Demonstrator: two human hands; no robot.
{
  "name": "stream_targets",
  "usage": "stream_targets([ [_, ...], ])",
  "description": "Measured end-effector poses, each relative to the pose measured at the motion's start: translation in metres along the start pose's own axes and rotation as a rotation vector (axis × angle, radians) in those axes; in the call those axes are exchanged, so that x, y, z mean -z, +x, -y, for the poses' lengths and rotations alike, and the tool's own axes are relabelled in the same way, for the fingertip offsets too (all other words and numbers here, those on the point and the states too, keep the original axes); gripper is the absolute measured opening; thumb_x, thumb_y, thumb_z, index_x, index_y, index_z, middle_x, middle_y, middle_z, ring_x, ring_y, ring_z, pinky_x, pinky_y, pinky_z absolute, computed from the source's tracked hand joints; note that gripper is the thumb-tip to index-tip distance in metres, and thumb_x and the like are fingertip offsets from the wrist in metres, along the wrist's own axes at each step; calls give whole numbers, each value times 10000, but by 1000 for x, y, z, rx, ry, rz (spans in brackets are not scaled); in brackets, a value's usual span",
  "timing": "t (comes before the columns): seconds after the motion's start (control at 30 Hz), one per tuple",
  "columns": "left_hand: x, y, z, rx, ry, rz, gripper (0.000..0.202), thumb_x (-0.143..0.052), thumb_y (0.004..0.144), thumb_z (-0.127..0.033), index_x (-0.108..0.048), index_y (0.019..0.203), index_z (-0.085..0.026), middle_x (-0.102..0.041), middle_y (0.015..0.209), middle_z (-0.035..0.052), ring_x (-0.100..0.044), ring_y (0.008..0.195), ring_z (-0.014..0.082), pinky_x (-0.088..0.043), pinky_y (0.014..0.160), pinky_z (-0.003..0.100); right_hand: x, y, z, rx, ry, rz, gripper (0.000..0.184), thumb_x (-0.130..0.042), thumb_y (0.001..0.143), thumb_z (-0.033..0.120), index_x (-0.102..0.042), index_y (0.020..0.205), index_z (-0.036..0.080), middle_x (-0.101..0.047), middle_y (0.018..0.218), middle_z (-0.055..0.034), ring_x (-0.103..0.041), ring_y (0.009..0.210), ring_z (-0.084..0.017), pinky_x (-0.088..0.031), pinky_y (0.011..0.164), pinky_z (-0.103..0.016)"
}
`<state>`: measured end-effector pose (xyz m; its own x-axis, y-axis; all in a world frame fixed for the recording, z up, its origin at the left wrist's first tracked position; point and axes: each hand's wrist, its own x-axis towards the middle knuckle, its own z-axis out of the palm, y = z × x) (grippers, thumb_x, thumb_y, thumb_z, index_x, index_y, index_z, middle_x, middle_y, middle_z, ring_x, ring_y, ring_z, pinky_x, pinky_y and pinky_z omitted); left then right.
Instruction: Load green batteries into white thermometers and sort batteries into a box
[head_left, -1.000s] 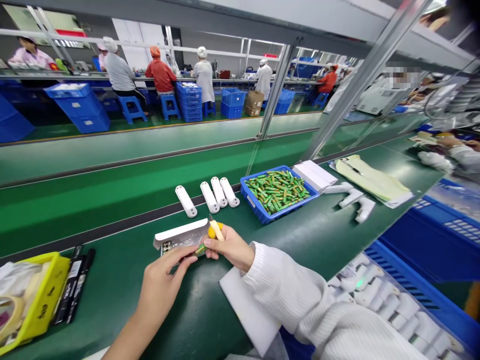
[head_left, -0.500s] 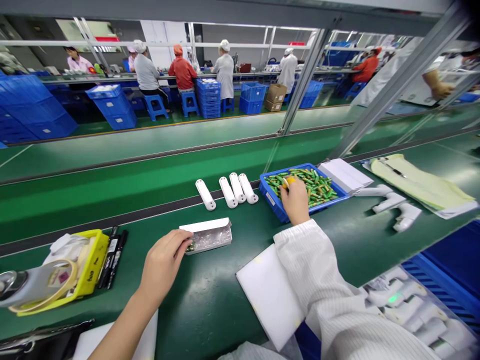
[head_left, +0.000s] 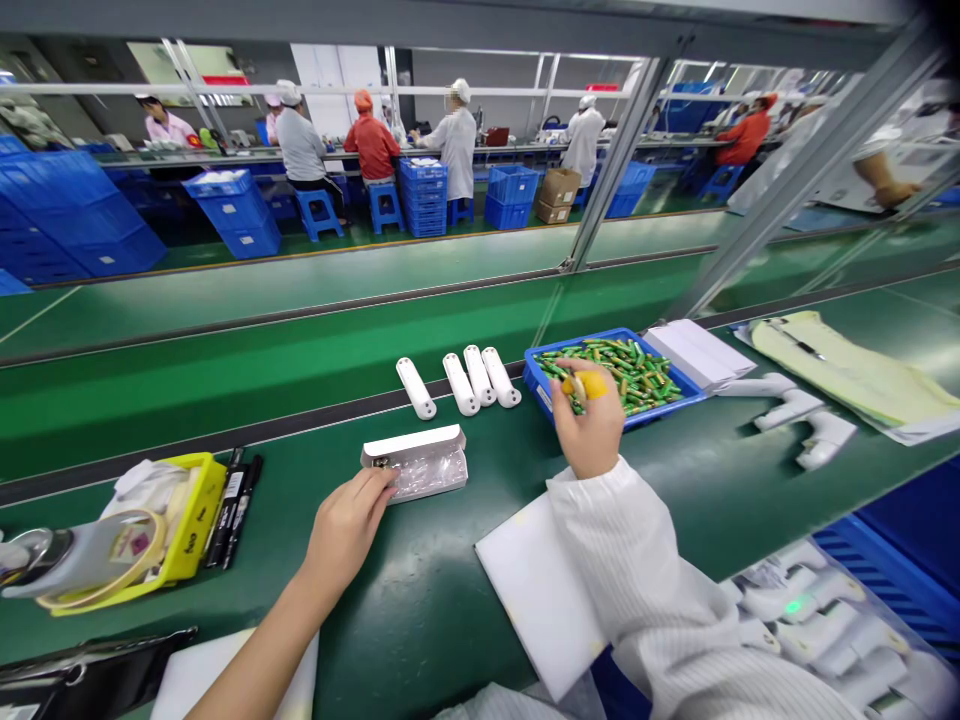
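My left hand [head_left: 349, 520] has its fingers closed over the near left edge of a small open white box [head_left: 427, 488]. Clear plastic wrap [head_left: 435, 472] lines the box, and small metallic ends show at its left end. My right hand [head_left: 592, 430], fingers curled together and yellow covers on some fingertips, is over the near left part of a blue tray [head_left: 541, 398]. Green batteries [head_left: 634, 365] fill that tray. Whatever is in the right fingers is hidden. Several white oblong handsets [head_left: 459, 384] lie beyond the box.
A white foam sheet [head_left: 536, 590] lies under my right sleeve. At left are a yellow basket [head_left: 199, 520] and black markers [head_left: 234, 510]. White papers [head_left: 701, 352], white curved parts [head_left: 780, 400] and a yellow sheet [head_left: 862, 365] sit at right. A metal post [head_left: 619, 150] rises behind the table.
My right hand has drawn back slightly toward me from the batteries, its fingers turned up more. The left fingers have shifted slightly along the box's left end. The view has moved a little.
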<state>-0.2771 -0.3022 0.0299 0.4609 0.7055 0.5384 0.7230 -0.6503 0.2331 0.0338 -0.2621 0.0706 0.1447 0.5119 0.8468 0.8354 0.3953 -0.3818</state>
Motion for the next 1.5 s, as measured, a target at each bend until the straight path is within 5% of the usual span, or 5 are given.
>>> stream_targets([
  [0.2,-2,8,-3,30,25,110,118,-523,888,-188,-629,845,-158,-657,883,48,-621,801,188,-495,699,291,-16,-28,63,203,424,380,240,-520,848,106,-525,1076,180,-642,1002,-114,-590,992,-218,-499,855,-398],
  [0.4,9,28,0,183,154,222,175,-451,909,-152,-626,904,-151,-616,945,65,-565,811,202,-462,687,313,-34,-50,80,306,525,742,178,-469,906,196,-519,1070,149,-634,1084,-141,-562,1051,-240,-475,930,-438],
  [0.57,7,35,6,170,380,436,186,-454,892,-128,-618,981,-125,-610,972,101,-533,888,271,-436,734,384,-38,-53,76,238,486,798,156,-497,890,189,-520,1029,124,-612,1109,-168,-533,1105,-265,-437,984,-464],
  [1.0,23,60,-14,415,416,732,257,-410,911,-161,-629,1017,-78,-647,980,153,-589,948,317,-419,800,422,-41,-56,75,205,403,932,128,-571,853,180,-548,961,114,-614,1083,-156,-533,1081,-272,-431,976,-442],
  [1.5,21,50,6,461,153,482,125,-580,809,-203,-682,881,-205,-680,980,46,-649,795,221,-434,644,306,-41,-58,77,199,378,1002,122,-553,871,190,-554,976,127,-618,1055,-134,-542,1035,-249,-451,929,-414],
])
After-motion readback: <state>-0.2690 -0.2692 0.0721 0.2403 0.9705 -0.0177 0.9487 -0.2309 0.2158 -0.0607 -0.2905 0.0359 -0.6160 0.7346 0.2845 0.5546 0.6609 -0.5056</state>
